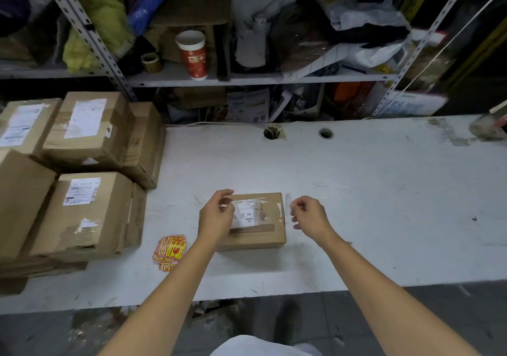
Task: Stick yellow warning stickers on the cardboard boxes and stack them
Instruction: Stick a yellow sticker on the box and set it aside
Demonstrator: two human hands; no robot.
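- Nearest me, both forearms reach in over the front edge of the white worktop, one on either side of the job.
- The loose pile of yellow-and-red warning stickers lies flat on the worktop just left of the left forearm, nearer to me than either hand.
- The left hand sits over the left end of the small cardboard box. Its fingers are curled, with thumb and forefinger close together. I cannot tell whether they grip the box or pinch something, and no yellow shows between them.
- The right hand hovers just right of the box and clear of it. Its fingers are clenched loosely toward the thumb, and I can see nothing held in them.
- The box lies flat in the middle of the worktop with its long axis running left to right across my view. Its top carries a white label but no yellow sticker that I can see, so I judge the sticking is not yet done.
- The next move turns on the pile. It lies left of the box and toward me, so the left hand is clearly nearer. A reach means drawing that hand back and outward.
- Further left, larger labelled cardboard boxes stand stacked, with more boxes behind them. That looks like where this box ends up.
- Farthest back, a metal shelf holds a red paper cup and a tape roll among clutter.
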